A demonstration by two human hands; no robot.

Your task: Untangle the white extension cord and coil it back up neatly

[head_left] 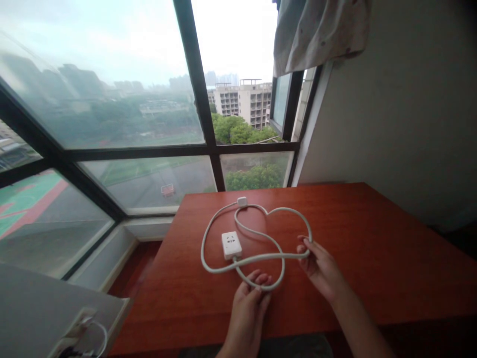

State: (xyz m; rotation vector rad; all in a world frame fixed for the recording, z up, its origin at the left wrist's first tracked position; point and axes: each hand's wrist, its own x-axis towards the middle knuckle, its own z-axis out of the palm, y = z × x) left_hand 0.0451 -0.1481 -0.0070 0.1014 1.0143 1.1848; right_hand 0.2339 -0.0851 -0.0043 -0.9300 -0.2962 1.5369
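A white extension cord [257, 257] lies in loose, crossing loops on the reddish-brown table. Its socket block [231, 245] rests flat inside the loops, with the outlet holes facing up. At the far side of the loops sits its white plug [242, 201]. My left hand [253, 293] pinches the near bend of the cord between thumb and fingers. On the right side, my right hand [316, 261] is closed on another bend, its thumb and fingertips around the cord.
The wooden table [354, 223] reaches up to a dark-framed window [210, 99]. A curtain [320, 35] hangs at the upper right beside a plain wall [402, 109]. At the lower left, a wall outlet [82, 323] has a white cable [102, 333] plugged in.
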